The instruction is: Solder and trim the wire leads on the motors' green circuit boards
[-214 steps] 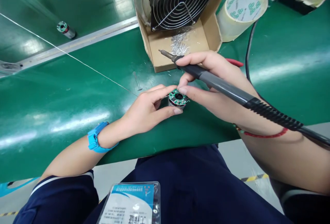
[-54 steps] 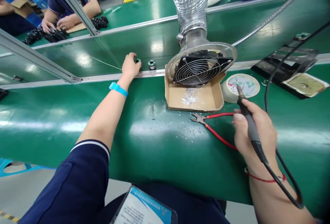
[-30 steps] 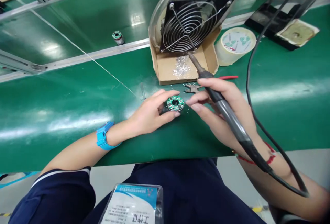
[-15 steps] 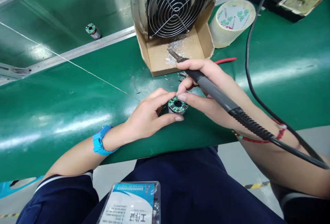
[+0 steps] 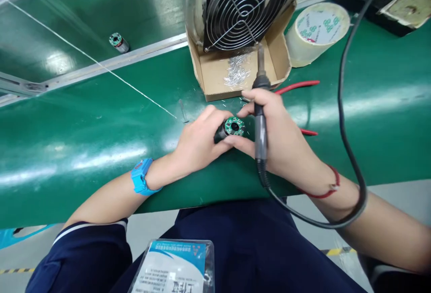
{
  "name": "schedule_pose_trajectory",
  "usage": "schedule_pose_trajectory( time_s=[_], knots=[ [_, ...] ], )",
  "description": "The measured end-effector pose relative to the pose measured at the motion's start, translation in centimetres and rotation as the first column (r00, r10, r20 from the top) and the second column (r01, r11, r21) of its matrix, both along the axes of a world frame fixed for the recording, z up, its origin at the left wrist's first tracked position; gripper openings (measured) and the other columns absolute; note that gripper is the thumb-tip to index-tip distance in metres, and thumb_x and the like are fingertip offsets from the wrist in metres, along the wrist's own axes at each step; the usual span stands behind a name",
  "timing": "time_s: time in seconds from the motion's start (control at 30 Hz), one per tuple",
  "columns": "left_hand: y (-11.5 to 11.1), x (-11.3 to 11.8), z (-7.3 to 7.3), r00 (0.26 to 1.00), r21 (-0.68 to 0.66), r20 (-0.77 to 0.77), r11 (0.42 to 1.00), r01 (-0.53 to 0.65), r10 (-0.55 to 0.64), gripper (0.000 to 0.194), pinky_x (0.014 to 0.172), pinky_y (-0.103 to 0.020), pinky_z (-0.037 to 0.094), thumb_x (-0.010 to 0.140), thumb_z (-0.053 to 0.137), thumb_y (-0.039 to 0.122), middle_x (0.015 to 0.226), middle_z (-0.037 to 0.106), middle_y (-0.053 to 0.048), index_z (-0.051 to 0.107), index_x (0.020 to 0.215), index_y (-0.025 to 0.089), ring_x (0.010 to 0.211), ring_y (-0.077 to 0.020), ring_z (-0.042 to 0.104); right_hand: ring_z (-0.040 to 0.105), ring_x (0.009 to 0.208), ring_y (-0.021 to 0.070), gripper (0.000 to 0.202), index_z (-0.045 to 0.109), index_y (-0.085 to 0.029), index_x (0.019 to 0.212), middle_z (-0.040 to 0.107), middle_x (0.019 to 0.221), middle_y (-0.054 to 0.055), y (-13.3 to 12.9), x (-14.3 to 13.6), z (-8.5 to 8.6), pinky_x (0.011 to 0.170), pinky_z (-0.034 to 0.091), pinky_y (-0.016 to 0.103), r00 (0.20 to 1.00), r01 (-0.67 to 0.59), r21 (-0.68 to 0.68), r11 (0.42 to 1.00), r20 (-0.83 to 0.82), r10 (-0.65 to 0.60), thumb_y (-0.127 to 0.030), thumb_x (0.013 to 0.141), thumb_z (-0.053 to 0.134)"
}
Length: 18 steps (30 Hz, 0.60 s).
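My left hand [image 5: 202, 138] grips a small cylindrical motor with a round green circuit board [image 5: 235, 126] on its end; the board faces up and to the right. In my right hand [image 5: 272, 126] is a soldering iron [image 5: 261, 126], its tip pointing away toward the fan. The thumb of that hand reaches the near edge of the motor. A thin solder wire [image 5: 134, 88] runs from the upper left down to the bench beside my left hand. Red-handled pliers [image 5: 298, 86] lie partly hidden behind my right hand.
A fan with a wire guard [image 5: 242, 14] stands in a cardboard box [image 5: 215, 91] holding many cut metal leads [image 5: 236, 70]. To its right are a tape roll [image 5: 318, 28] and a black stand with a sponge [image 5: 409, 5]. Another motor [image 5: 119, 42] stands beyond the metal rail. The iron's cable [image 5: 346, 82] loops on the right.
The soldering iron has swung from slanting left to nearly upright in my right hand. The motor has tilted to the right in my left hand, and the pliers' handles show more.
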<state>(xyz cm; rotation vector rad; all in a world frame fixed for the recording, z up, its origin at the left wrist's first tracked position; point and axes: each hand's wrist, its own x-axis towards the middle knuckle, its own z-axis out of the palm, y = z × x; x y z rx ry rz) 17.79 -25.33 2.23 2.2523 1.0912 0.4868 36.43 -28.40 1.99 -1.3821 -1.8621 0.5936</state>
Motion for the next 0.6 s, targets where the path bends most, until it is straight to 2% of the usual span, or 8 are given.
schedule_pose_trajectory(
  time_s=[0.1,0.2,0.3,0.37,0.47,0.53,0.6],
  knots=[
    [0.3,-0.1,-0.7,0.999,-0.044,-0.025,0.998,-0.034,0.033,0.034,0.073,-0.03,0.046,0.087,0.06,0.017,0.111,0.057,-0.007,0.055,0.121,0.017,0.095,-0.018,0.056,0.061,0.097,0.0306,0.05,0.052,-0.02,0.132,0.067,0.105,0.01,0.1,-0.4,-0.5,0.084,0.052,0.051,0.959,0.038,0.004,0.999,0.28,-0.038,-0.038,0.087,0.065],
    [0.8,-0.9,-2.0,0.984,-0.212,0.143,0.975,-0.07,0.102,0.044,0.068,-0.027,0.047,0.081,0.055,0.008,0.11,0.053,-0.006,0.045,0.122,0.019,0.079,-0.0106,0.053,0.06,0.103,0.0302,0.047,0.053,-0.019,0.133,0.067,0.112,0.011,0.7,-0.5,-0.9,0.087,0.051,0.05,0.943,-0.019,0.002,1.0,0.333,0.017,-0.02,0.087,0.055],
    [1.5,-1.6,-3.1,0.921,-0.333,0.342,0.94,-0.068,0.187,0.041,0.063,-0.023,0.045,0.074,0.045,0.0,0.096,0.05,-0.001,0.046,0.11,0.02,0.069,-0.0069,0.048,0.06,0.116,0.027,0.052,0.053,-0.021,0.134,0.066,0.123,0.01,1.0,-0.1,-0.9,0.097,0.051,0.047,0.963,-0.143,0.0,0.99,0.233,0.139,-0.01,0.084,0.049],
    [1.7,-1.8,-3.3,0.885,-0.322,0.424,0.945,-0.05,0.191,0.039,0.063,-0.021,0.044,0.073,0.041,-0.002,0.087,0.049,0.002,0.048,0.103,0.021,0.071,-0.0071,0.048,0.06,0.122,0.0242,0.053,0.051,-0.024,0.139,0.067,0.127,0.007,0.7,0.3,-0.7,0.102,0.051,0.045,0.976,-0.161,0.026,0.987,0.156,0.155,-0.011,0.087,0.05],
    [1.7,-1.6,-3.0,0.869,-0.228,0.475,0.973,-0.033,0.141,0.039,0.065,-0.02,0.045,0.076,0.043,-0.004,0.085,0.053,0.002,0.052,0.106,0.02,0.076,-0.0065,0.053,0.069,0.108,0.0182,0.05,0.051,-0.031,0.142,0.072,0.121,0.001,-0.4,1.2,-0.2,0.097,0.056,0.04,1.0,-0.021,0.082,0.996,-0.021,0.022,-0.019,0.094,0.056],
    [1.5,-1.3,-2.7,0.871,-0.15,0.484,0.989,-0.019,0.09,0.041,0.068,-0.02,0.048,0.078,0.046,-0.003,0.087,0.057,0.002,0.052,0.112,0.019,0.078,-0.0061,0.056,0.072,0.086,0.0154,0.041,0.061,-0.032,0.132,0.073,0.114,0.001,-1.4,1.8,-0.3,0.081,0.06,0.036,0.984,0.113,0.097,0.989,-0.15,-0.097,-0.026,0.092,0.063],
    [1.3,-1.2,-2.5,0.885,-0.076,0.463,0.997,-0.023,0.056,0.043,0.072,-0.021,0.05,0.079,0.047,-0.004,0.088,0.06,0.002,0.052,0.116,0.018,0.079,-0.0063,0.057,0.069,0.069,0.0137,0.028,0.07,-0.027,0.118,0.075,0.101,0.002,-2.3,2.3,-0.6,0.063,0.057,0.032,0.945,0.197,0.086,0.977,-0.282,-0.166,-0.03,0.09,0.066]
  ],
)
